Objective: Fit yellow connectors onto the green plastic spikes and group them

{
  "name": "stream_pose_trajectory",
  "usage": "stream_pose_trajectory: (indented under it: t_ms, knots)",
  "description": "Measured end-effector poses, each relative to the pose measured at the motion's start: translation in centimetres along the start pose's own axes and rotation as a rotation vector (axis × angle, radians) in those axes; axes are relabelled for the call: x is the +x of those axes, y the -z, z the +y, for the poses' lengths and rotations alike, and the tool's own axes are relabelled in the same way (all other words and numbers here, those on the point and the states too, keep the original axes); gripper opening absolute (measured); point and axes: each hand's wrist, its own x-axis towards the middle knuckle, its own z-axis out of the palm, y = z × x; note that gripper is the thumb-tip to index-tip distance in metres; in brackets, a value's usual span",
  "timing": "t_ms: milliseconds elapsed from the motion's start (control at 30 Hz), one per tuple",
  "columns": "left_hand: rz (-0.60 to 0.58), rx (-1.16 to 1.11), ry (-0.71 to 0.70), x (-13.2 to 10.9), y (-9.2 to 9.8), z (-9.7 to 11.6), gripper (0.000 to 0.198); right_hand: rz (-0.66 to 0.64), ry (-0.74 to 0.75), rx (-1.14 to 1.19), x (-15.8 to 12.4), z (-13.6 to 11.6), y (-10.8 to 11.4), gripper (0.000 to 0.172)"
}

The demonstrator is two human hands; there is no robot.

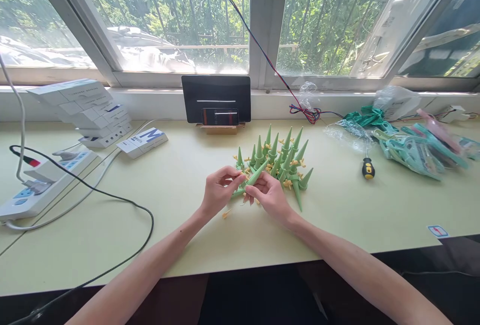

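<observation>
A green cone-shaped watering spike (pixel 258 173) lies slantwise between my hands, its tip pointing up and to the right. My right hand (pixel 273 196) grips this spike with thumb and fingers. At its left side, my left hand (pixel 222 189) is closed in a pinch, seemingly on a small yellow piece; the fingertips partly hide it. Just beyond, several more green spikes (pixel 288 157) stand close together, and a few lie on their sides. Small yellow valve-like pieces (pixel 287 183) are scattered among them. One loose yellow piece (pixel 226 213) rests on the table in front of my left hand.
A tablet and phone (pixel 219 115) lean on a stand by the window. To the left are stacked white boxes (pixel 93 110), a power strip (pixel 48 185) and a black cable (pixel 112 197). A screwdriver (pixel 368 168) and bagged green parts (pixel 412 150) lie right.
</observation>
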Motion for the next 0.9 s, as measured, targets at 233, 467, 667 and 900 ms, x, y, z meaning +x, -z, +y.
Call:
stream_pose_trajectory:
  t_ms: [233, 467, 667, 900]
  knots:
    - [0.025, -0.028, 0.026, -0.1, -0.4, -0.1, 0.029, 0.038, 0.011, -0.059, -0.1, 0.3, -0.1, 0.026]
    - [0.039, -0.040, 0.082, -0.3, -0.5, -0.3, 0.027, 0.073, 0.164, -0.229, 0.0, 1.5, 0.3, 0.023]
    - [0.045, -0.056, 0.098, -0.3, -0.5, -0.5, 0.025, 0.111, 0.351, -0.493, 0.2, 2.1, 0.8, 0.020]
    - [0.050, -0.088, 0.109, -0.4, -0.6, -0.1, 0.025, 0.152, 0.528, -0.698, 0.3, 3.0, 1.3, 0.013]
